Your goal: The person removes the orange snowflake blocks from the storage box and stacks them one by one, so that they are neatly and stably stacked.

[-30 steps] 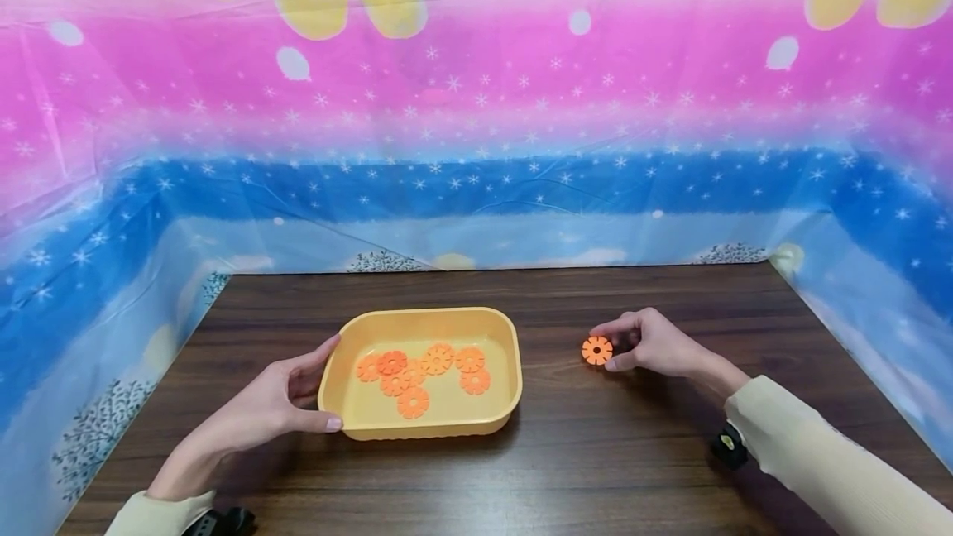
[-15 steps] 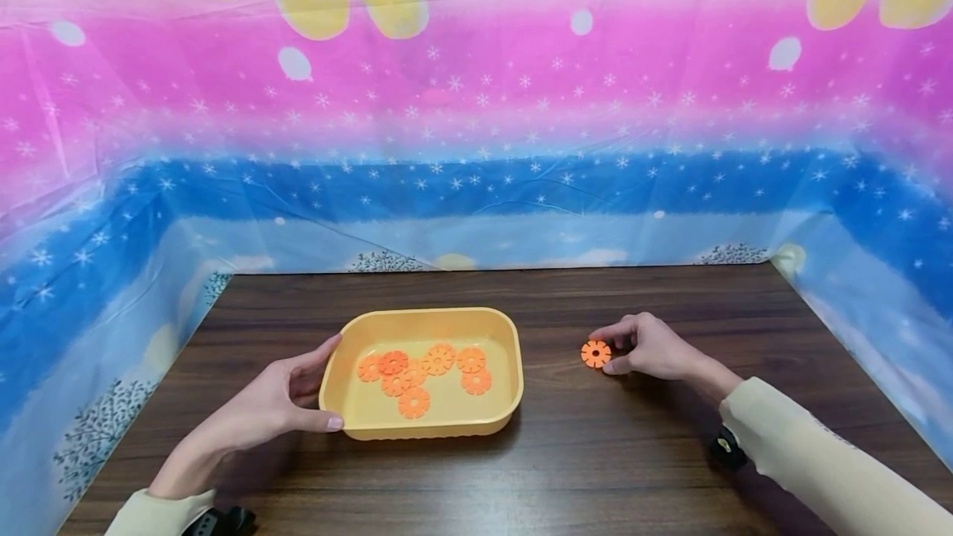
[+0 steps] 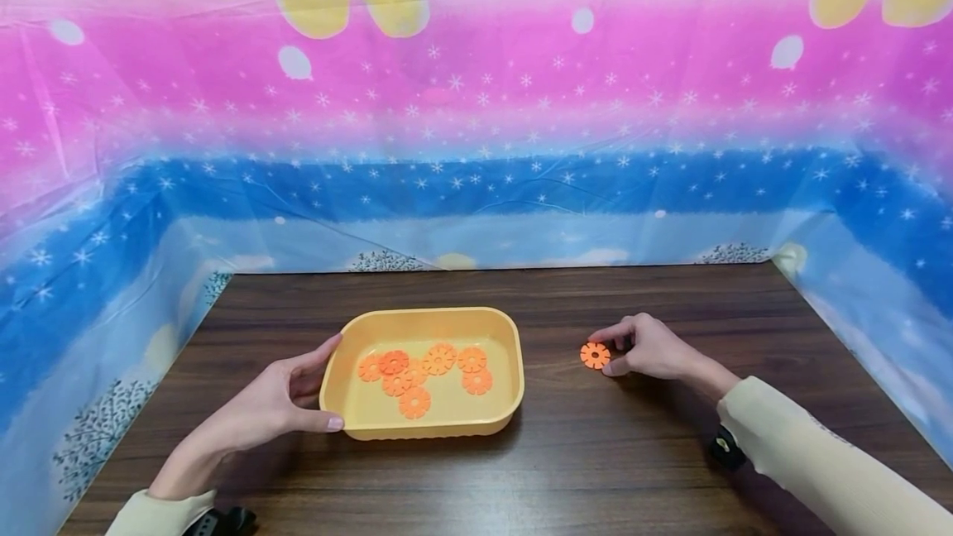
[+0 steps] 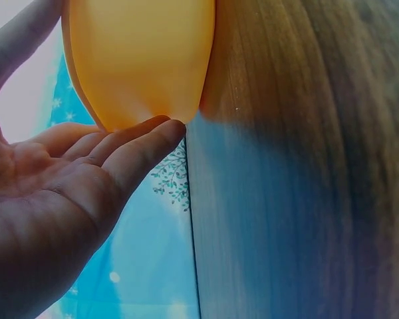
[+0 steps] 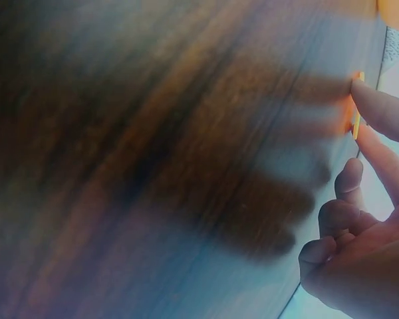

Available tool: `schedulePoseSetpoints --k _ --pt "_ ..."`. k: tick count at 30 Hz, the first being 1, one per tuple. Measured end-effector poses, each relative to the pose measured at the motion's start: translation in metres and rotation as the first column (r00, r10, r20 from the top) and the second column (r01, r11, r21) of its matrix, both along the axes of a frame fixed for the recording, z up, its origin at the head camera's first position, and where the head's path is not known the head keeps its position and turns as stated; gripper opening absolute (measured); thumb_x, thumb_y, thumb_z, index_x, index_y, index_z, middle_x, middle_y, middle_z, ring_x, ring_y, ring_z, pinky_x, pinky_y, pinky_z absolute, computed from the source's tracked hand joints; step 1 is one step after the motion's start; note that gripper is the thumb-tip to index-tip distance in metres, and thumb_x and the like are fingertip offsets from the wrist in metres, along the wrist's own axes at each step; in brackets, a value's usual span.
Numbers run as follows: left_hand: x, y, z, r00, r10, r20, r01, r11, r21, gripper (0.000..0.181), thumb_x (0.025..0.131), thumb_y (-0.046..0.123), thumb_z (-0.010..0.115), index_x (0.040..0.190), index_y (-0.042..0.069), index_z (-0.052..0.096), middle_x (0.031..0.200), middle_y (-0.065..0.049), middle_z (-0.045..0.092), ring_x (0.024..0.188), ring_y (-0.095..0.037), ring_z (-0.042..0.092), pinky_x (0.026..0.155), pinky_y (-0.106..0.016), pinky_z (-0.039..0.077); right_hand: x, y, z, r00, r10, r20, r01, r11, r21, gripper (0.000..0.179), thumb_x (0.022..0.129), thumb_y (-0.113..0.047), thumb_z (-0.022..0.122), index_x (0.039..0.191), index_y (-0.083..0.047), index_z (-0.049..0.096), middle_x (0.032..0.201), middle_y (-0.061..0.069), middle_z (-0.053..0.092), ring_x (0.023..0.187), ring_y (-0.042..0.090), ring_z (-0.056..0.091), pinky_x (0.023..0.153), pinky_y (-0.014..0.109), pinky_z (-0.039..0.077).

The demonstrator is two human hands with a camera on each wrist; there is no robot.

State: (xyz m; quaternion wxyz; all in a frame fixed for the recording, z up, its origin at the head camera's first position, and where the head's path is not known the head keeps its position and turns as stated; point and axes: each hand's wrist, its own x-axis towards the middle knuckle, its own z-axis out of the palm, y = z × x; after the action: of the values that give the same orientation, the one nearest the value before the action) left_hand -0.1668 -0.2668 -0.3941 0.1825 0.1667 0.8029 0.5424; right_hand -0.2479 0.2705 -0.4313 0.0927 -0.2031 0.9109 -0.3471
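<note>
A yellow plastic tray (image 3: 476,418) sits on the table left of centre, with several orange notched plastic discs (image 3: 407,410) lying flat inside it, some overlapping. My left hand (image 3: 271,402) grips the tray's left end, thumb at the near corner and fingers along the far corner; the left wrist view shows the fingers (image 4: 130,146) against its outer wall. To the right of the tray, my right hand (image 3: 657,347) pinches one more orange notched disc (image 3: 587,359) between thumb and finger. In the right wrist view that disc (image 5: 357,109) appears edge-on, just above the table, its other fingers loosely curled.
The dark wood-grain table (image 3: 551,470) stretches beneath both hands. A patterned cloth (image 3: 476,189) in pink, blue and white hangs behind it and along both sides. Black bands (image 3: 724,447) circle the wrists by cream sleeves.
My right hand has come down very slightly and a touch to the left with the disc in its pinch. The left hand and the tray stay in place.
</note>
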Motion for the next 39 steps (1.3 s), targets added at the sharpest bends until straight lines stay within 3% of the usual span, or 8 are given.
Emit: schedulePoseSetpoints --k 39 --pt "0.001 0.0007 0.0004 1.0 0.014 0.012 -0.014 1.0 -0.002 0.11 0.087 0.009 0.085 0.167 0.003 0.011 0.166 -0.032 0.023 0.143 -0.047 0.044 0.103 -0.037 0.055 0.0018 0.0001 0.001 1.0 0.007 0.005 -0.007 1.0 -0.006 0.047 0.083 -0.013 0.088 0.128 -0.006 0.076 0.088 0.007 0.055 0.082 0.022 0.042 0.065 0.029 0.032"
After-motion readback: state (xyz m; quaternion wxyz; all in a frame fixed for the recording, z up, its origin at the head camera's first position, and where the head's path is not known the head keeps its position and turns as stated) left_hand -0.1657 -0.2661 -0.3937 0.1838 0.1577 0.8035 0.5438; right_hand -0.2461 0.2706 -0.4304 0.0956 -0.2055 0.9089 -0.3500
